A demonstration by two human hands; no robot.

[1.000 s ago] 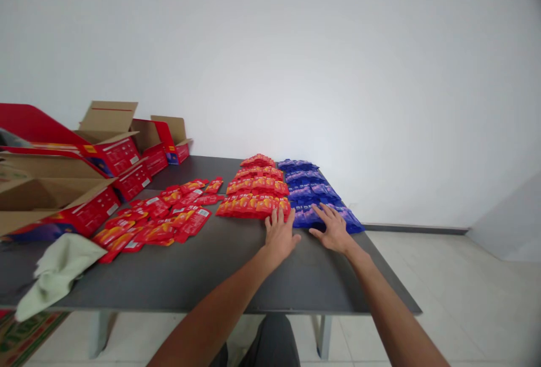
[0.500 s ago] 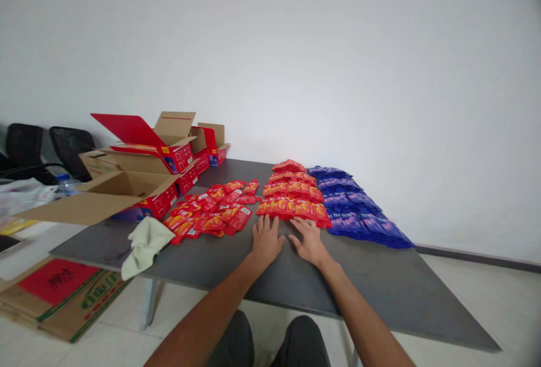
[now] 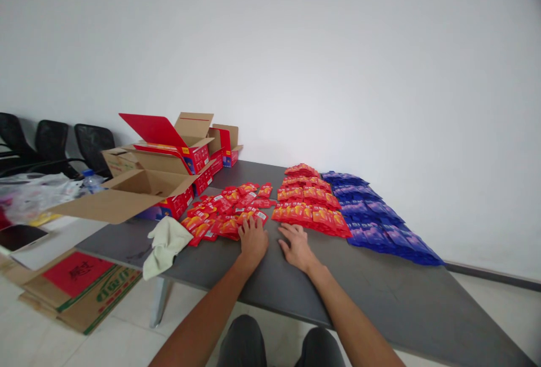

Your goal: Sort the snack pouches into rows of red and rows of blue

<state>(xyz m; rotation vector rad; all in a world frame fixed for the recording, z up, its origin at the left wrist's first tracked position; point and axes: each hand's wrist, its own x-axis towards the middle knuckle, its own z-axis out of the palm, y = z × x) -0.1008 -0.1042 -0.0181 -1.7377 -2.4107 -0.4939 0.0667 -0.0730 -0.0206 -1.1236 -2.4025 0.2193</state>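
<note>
My left hand (image 3: 253, 241) reaches the near right edge of a loose pile of red packets (image 3: 224, 209), its fingers spread over the closest ones. Whether it grips any packet I cannot tell, but the fingers look stretched out. My right hand (image 3: 296, 247) rests on the dark grey table (image 3: 363, 293), fingers apart and holding nothing. Just beyond it lie red packets in neat overlapping rows (image 3: 310, 212). To their right, blue packets (image 3: 384, 234) form similar rows.
Open red cartons (image 3: 181, 203) with raised flaps stand at the table's left. A pale cloth (image 3: 165, 243) hangs over the front edge. Flattened cardboard (image 3: 91, 293) lies lower left, beside a phone (image 3: 21, 237) and a blue-capped bottle (image 3: 91, 181). Black chairs (image 3: 95, 144) line the wall.
My left hand has moved from the front of the red rows to the loose pile on the left. My right hand has drawn slightly back from the rows. The view has turned left.
</note>
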